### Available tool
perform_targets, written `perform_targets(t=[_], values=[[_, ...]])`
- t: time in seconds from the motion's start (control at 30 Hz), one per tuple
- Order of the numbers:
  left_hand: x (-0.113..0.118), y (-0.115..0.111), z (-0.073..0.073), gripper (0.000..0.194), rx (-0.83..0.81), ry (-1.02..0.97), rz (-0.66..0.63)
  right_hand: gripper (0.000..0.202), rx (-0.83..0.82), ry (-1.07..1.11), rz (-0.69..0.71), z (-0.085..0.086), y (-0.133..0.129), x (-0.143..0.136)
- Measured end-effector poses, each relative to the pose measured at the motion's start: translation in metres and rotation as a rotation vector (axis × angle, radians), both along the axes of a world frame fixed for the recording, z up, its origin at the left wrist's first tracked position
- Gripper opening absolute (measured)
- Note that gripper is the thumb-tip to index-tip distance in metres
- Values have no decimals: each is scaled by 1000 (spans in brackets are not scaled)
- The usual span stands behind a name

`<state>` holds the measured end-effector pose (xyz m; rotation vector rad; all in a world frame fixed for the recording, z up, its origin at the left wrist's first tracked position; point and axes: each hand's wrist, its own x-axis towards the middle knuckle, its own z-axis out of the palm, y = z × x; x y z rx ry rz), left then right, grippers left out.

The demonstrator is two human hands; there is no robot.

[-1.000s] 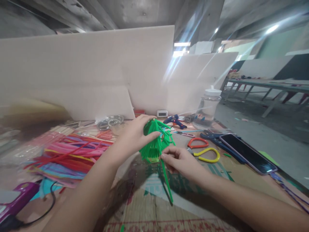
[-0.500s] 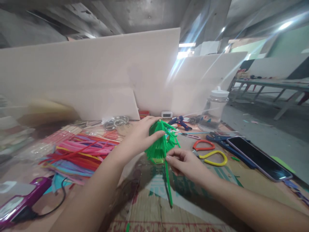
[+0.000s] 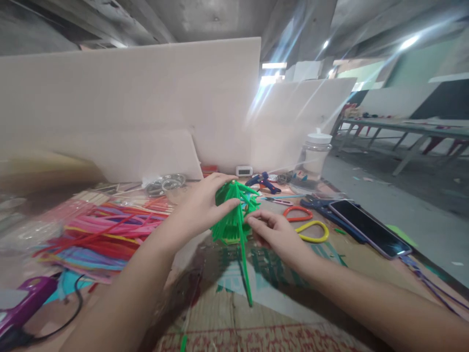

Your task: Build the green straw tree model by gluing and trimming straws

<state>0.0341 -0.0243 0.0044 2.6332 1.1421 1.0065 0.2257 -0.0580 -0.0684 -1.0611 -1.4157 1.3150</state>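
A cone-shaped green piece built of fuzzy pipe cleaners [image 3: 225, 226] stands in the middle of the work surface. My left hand [image 3: 210, 198] is closed round its upper left side, with the thumb across the front near the peak. One long green pipe cleaner [image 3: 245, 274] hangs down the front and sticks out toward me past the base. At the cone's right side my right hand [image 3: 269, 230] has thumb and index finger pinched together by that strand. What sits between those fingertips is hidden or too small to make out.
Loose coloured pipe cleaners [image 3: 106, 230] lie at left, near a purple tool [image 3: 27, 303] with a cord. To the right are pliers with red and yellow handles [image 3: 315, 232], a phone [image 3: 370, 227], a blue glue gun [image 3: 264, 183] and a water bottle [image 3: 315, 156]. White boards [image 3: 146, 98] stand behind.
The whole view has shifted, so things appear farther left. My right hand has moved up slightly along the cone's right side. The left hand keeps its hold.
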Motion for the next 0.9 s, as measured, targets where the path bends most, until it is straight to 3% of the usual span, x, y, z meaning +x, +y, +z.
perform_targets(t=[0.6, 0.9], values=[[14, -9, -4, 42, 116, 32, 3, 36, -11, 152, 45, -1, -3, 1], [12, -8, -3, 42, 101, 30, 10, 39, 32, 86, 45, 1, -7, 0]])
